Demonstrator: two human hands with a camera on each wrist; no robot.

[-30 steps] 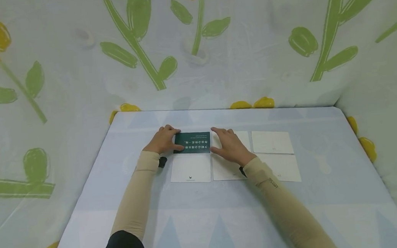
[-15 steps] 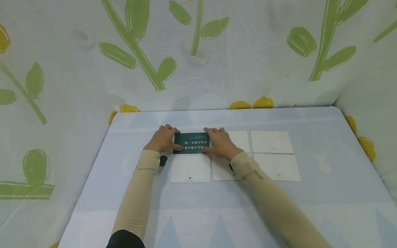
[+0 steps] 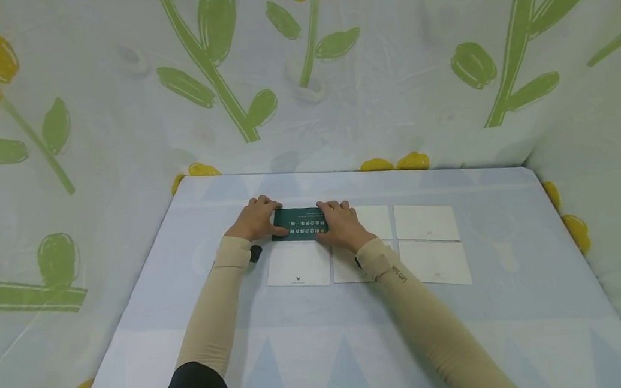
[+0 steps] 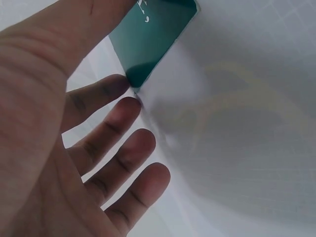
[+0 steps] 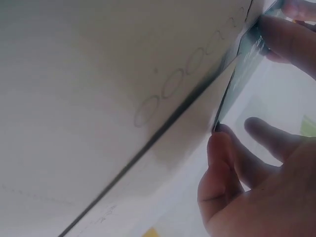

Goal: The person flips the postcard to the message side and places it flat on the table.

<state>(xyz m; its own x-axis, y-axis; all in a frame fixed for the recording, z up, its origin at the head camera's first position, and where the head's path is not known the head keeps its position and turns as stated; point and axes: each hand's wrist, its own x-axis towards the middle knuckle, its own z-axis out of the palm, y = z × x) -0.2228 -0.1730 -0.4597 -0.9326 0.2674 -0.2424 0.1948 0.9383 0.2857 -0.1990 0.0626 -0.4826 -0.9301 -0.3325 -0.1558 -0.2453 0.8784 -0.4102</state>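
A dark green card (image 3: 302,217) with white printed characters lies flat at the upper left of a block of cards on the table. My left hand (image 3: 253,219) grips its left end. The thumb lies over the near left corner and the index fingertip meets the far left corner, as the left wrist view shows too. At the card's right end my right hand (image 3: 341,224) holds it the same way, thumb near and index finger far. A white card (image 3: 297,267) lies just below the green one. Part of the white card (image 3: 374,218) to its right is behind my right hand.
More white cards lie to the right in two rows, among them an upper right card (image 3: 426,223) and a lower right card (image 3: 436,261). The pale table (image 3: 310,344) ends at the back against a flower-printed cloth wall (image 3: 389,80).
My right hand has moved left, from beside the green card onto its right end, uncovering more of the white cards. The left hand and the green card stay nearly in place.
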